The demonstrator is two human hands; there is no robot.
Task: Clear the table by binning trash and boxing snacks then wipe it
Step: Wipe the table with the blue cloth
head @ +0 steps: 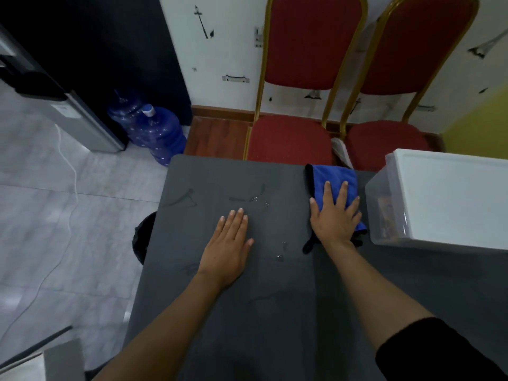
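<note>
A dark grey table [209, 312] fills the lower middle of the head view. My right hand [334, 215] presses flat, fingers spread, on a folded blue cloth with a black edge [334, 176] near the table's far right. My left hand [229, 244] lies flat and palm down on the bare tabletop, holding nothing. Small wet spots [257, 199] glisten between the hands and the far edge. A clear plastic box with a white lid [450, 199] stands at the right edge, with snack packets dimly seen through its wall. A black bin [143, 237] peeks out beside the table's left edge.
Two red chairs with gold frames [291, 138] stand against the far side of the table. Blue water jugs [159, 133] and a grey water dispenser [68, 105] sit on the tiled floor at the left, with a white cable [70, 166] trailing over the tiles.
</note>
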